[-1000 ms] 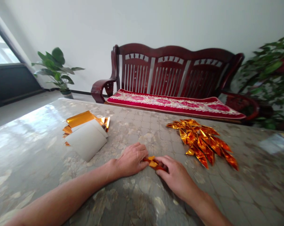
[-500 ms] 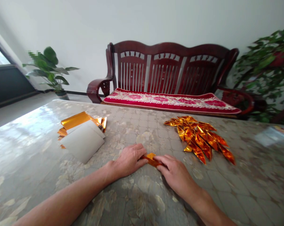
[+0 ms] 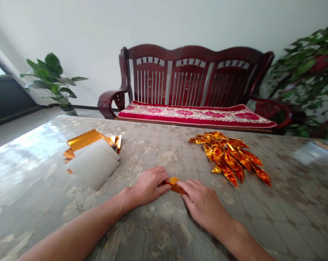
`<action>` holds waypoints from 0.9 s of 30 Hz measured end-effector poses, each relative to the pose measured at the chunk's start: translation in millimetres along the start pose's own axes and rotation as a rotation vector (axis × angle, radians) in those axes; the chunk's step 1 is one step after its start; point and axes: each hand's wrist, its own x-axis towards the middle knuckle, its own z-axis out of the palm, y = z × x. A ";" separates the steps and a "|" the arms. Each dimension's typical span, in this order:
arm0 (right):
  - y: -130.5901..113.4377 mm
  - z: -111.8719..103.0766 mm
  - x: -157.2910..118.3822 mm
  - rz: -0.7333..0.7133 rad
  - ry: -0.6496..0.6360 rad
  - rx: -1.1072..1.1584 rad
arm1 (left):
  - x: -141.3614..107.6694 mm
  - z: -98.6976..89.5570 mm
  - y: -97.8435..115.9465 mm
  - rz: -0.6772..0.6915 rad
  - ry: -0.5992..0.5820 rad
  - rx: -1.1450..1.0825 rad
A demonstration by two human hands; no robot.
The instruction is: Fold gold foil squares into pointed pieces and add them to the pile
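We find the foil strip [image 3: 176, 187], at six o'clock in view, flatter than a second ago, the left hand [image 3: 150, 184] pinching its nine-o'clock end, the right hand [image 3: 202, 198] closed on its three-o'clock end, suggesting folding progresses.

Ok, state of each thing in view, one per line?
Foil piece: partly folded, held between both hands
Left hand: closed on its left end
Right hand: fingers on its right end
Foil and pale sheets: loosely stacked, edges uneven
Finished-looking foil shapes: folded, pointed, heaped
Clear packet: lying flat, contents unclear
Seat cover: spread along bench
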 end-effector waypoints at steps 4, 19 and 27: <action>-2.8 -4.4 0.8 0.003 -0.060 -0.053 | -2.2 0.6 -1.3 0.017 -0.001 -0.004; 2.1 -0.7 9.7 0.230 -0.054 0.125 | 7.2 -5.4 12.9 -0.114 -0.086 0.184; 3.1 -5.7 9.2 0.092 0.083 -0.164 | 3.5 -0.2 10.8 -0.036 0.044 0.155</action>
